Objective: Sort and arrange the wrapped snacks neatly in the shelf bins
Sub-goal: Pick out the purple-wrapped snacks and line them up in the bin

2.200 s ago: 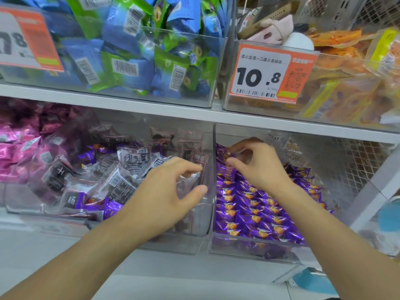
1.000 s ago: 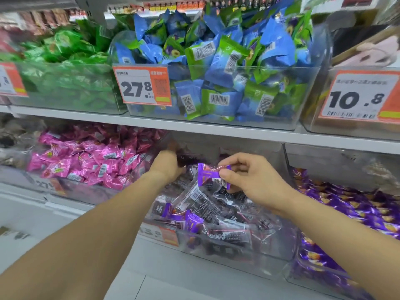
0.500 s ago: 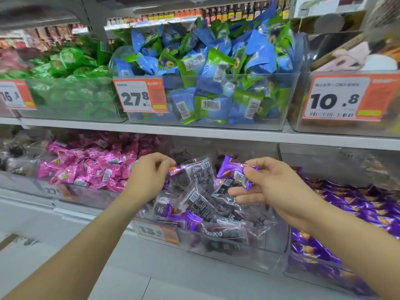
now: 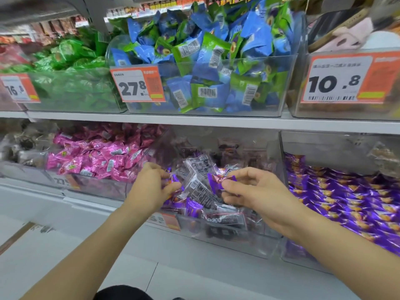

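Here, purple strays get picked out of the middle bin (image 4: 227,241).
The right hand (image 4: 255,191) pinches a purple snack (image 4: 217,180); the left hand (image 4: 151,187) pinches another (image 4: 173,179). Carry both right to the purple bin (image 4: 337,146) and lay them flat along its rows.

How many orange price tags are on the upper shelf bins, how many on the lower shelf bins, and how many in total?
Upper-shelf price tags: 3
Lower-shelf price tags: 2
Total: 5
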